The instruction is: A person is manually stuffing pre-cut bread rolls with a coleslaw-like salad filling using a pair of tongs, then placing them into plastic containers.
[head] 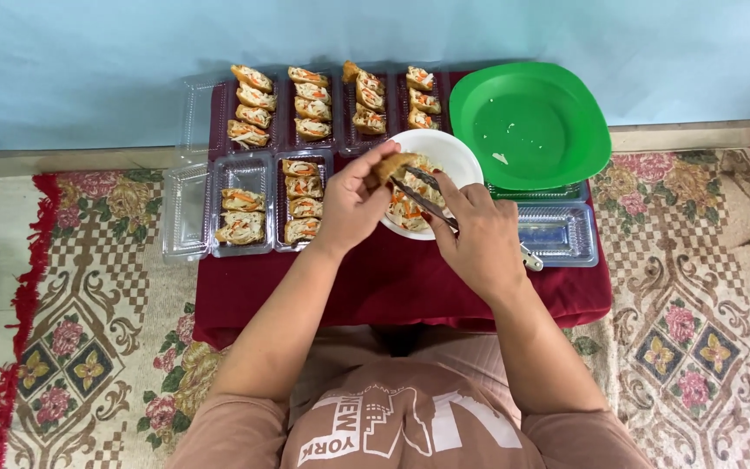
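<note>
Nearest, the person's lap and a tan printed shirt, knees tucked under a low table draped in a dark red cloth; patterned rug to either side

Right hand closed around metal tongs, back of hand up; the tongs' tips reach toward the stuffed tofu pouch and over the bowl. The tongs' rear end pokes out past the wrist

Left hand pinching a fried tofu pouch between thumb and fingertips, held just above the near left rim of the white bowl. Bowl holds shredded filling, pale with orange strips

Left of the hands: clear plastic tray, lid open, partly filled with stuffed pouches; a full row just beside it. Right of the hands: empty clear trays, stacked

Farther back: four rows of filled pouches in clear trays along the table's far edge. Green square plate at far right, resting on the empty trays, a few scraps on it, touching the bowl's rim

Beyond: pale blue wall
</note>
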